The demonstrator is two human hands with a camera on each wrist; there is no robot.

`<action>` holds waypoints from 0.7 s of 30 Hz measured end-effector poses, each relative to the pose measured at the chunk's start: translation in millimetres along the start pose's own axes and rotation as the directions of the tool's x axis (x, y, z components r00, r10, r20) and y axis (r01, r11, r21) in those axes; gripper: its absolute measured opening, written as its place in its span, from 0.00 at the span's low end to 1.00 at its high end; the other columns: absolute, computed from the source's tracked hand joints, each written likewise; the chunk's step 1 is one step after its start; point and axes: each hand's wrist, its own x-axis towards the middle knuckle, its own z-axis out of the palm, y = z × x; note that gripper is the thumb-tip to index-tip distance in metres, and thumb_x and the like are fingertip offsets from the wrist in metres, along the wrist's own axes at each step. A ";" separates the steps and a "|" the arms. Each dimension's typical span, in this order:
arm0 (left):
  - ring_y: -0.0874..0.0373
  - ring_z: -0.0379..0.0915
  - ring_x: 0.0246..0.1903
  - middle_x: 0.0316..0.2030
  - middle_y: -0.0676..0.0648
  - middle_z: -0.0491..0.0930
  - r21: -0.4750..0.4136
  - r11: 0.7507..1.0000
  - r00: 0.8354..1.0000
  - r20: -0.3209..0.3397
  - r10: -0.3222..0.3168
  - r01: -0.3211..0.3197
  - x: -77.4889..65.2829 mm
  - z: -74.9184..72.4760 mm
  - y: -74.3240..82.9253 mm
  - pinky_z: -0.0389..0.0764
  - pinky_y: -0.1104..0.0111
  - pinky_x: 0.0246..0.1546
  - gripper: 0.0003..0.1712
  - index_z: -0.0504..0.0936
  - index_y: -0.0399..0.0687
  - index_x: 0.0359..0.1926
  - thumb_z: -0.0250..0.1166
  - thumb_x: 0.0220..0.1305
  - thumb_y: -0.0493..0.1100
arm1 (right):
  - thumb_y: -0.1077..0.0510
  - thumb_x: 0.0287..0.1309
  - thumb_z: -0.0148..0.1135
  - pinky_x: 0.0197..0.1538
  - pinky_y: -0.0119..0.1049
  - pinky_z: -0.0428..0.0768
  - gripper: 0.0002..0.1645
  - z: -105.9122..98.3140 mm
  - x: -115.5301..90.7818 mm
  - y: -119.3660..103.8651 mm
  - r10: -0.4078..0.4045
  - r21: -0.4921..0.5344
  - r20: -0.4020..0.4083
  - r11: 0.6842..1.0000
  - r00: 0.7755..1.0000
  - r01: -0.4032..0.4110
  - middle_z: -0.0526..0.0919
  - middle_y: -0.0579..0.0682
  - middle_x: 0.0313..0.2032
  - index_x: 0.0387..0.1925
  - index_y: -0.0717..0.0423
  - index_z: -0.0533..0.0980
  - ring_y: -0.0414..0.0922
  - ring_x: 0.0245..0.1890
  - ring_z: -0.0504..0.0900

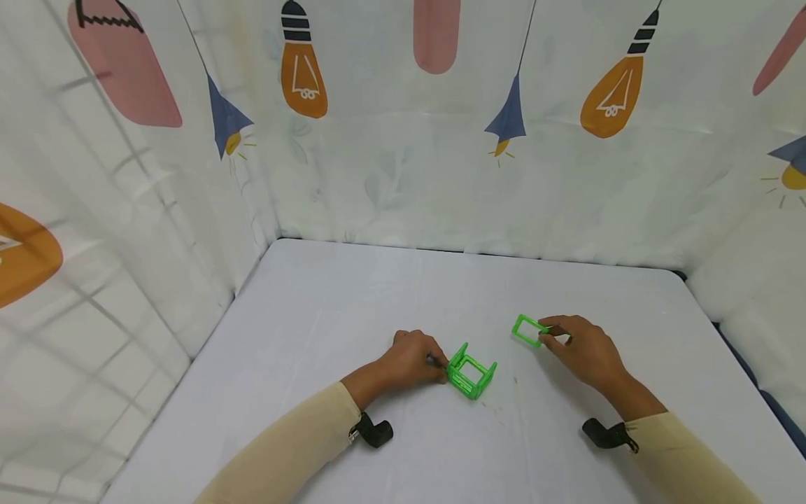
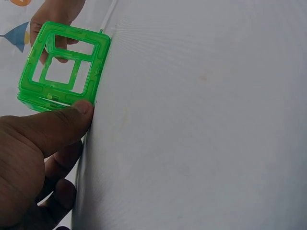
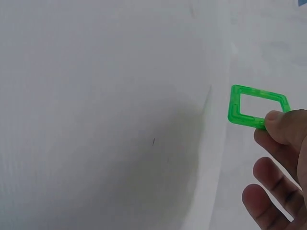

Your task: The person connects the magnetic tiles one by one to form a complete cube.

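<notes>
A partly built open cube of green square-framed magnetic tiles (image 1: 464,386) stands on the white table, with some sides upright. My left hand (image 1: 412,360) pinches its left edge; in the left wrist view the thumb presses a corner of the cube (image 2: 98,64), and the fingers behind are partly hidden. To the right and farther back, my right hand (image 1: 585,350) holds a single green square magnetic tile (image 1: 526,341) above the table. Thumb and index finger grip one edge of this tile (image 3: 234,105), while the other fingers curl loosely below. A gap separates the tile from the cube.
The white table (image 1: 352,294) spreads around both hands. Behind it hangs a pale curtain (image 1: 390,196) printed with bulbs and lamps, which also closes the left side. A small black device (image 1: 376,432) is strapped at the left wrist, another black device (image 1: 604,434) at the right.
</notes>
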 end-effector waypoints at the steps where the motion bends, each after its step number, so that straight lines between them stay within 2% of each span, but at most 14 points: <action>1: 0.66 0.73 0.46 0.38 0.68 0.84 0.001 1.000 1.000 -0.001 0.000 0.000 0.1 0.1 0.1 0.59 0.56 0.53 0.10 0.93 0.60 0.37 0.82 0.52 0.48 | 0.54 0.64 0.71 0.29 0.39 0.75 0.21 0.5 -0.2 -2.5 -0.004 -0.002 -0.001 1.000 1.000 0.004 0.88 0.51 0.43 0.57 0.52 0.83 0.49 0.36 0.81; 8: 0.68 0.75 0.47 0.37 0.68 0.85 0.005 1.000 1.000 -0.011 0.023 -0.023 0.9 -0.8 1.0 0.60 0.58 0.50 0.10 0.93 0.60 0.37 0.82 0.51 0.47 | 0.53 0.62 0.73 0.30 0.39 0.77 0.18 4.5 -2.5 -17.2 -0.026 0.012 0.006 1.000 1.000 0.026 0.88 0.50 0.41 0.53 0.50 0.85 0.48 0.36 0.82; 21: 0.67 0.75 0.47 0.37 0.67 0.86 0.009 1.000 1.000 -0.011 0.013 -0.012 1.0 -0.8 2.0 0.60 0.55 0.53 0.10 0.93 0.59 0.37 0.82 0.51 0.47 | 0.53 0.60 0.74 0.30 0.38 0.77 0.17 19.8 -4.6 -31.5 -0.055 0.023 0.027 0.998 0.998 0.054 0.87 0.46 0.40 0.51 0.48 0.86 0.47 0.36 0.83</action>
